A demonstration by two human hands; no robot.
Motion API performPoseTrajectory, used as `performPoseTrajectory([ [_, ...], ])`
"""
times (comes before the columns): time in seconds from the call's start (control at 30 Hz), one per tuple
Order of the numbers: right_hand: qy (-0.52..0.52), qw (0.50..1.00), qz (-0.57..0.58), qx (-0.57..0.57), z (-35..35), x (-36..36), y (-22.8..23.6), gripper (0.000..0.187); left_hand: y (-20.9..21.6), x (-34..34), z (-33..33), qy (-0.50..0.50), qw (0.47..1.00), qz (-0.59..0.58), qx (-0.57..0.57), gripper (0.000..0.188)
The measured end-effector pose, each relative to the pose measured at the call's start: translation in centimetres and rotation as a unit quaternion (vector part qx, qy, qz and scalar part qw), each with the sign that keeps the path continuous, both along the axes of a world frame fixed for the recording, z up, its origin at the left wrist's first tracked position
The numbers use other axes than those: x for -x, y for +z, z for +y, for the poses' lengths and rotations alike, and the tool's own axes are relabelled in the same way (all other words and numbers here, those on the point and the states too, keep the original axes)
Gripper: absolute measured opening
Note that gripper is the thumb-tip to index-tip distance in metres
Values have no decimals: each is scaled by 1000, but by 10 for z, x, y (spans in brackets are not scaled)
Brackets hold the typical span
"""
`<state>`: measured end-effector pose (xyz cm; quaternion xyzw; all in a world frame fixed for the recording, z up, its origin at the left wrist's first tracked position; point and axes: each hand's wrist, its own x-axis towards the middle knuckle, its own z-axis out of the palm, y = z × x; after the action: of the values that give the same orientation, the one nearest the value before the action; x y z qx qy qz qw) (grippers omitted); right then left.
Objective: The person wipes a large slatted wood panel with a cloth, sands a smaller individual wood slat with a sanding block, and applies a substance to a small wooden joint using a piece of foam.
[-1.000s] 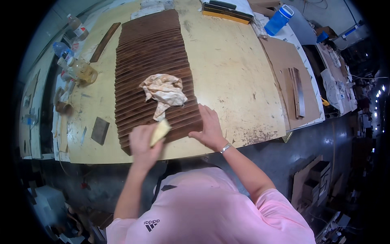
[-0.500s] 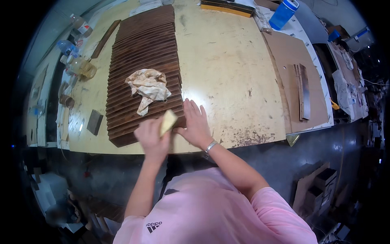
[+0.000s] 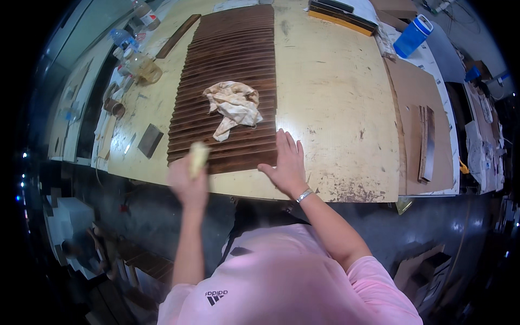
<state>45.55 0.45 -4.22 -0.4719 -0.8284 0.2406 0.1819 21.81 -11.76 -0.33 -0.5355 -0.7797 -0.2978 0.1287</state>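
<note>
On the desk [image 3: 341, 108], wooden strips [image 3: 230, 59] look brown throughout; what's left I can't tell. Left hand [image 3: 188, 185] curls fingers round a pad [image 3: 199, 156]; right hand [image 3: 289, 169] spreads, empty.

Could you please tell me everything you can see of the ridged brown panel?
The panel is long and dark brown, like stained wood, ridged across its width; whether it is one piece is unclear. It lies flat on the table, its near end close to the front edge. A crumpled, stained white rag lies on it. The right hand rests at its near right corner; the left hand, holding a yellow pad, is at the near left corner, contact unclear.
</note>
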Motion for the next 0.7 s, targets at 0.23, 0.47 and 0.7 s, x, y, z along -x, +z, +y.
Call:
performPoseTrajectory([
  [0.23,-10,1000,-8,-19,1,-1,-6,107,-11,22,-19,-7,999,-25,24,35],
  [0.47,-8,1000,-11,-19,-1,4,-1,108,3,59,-45,69,997,-24,-10,35],
  [0.7,-6,1000,1,1,-1,3,4,101,4,99,-64,184,982,22,21,36],
])
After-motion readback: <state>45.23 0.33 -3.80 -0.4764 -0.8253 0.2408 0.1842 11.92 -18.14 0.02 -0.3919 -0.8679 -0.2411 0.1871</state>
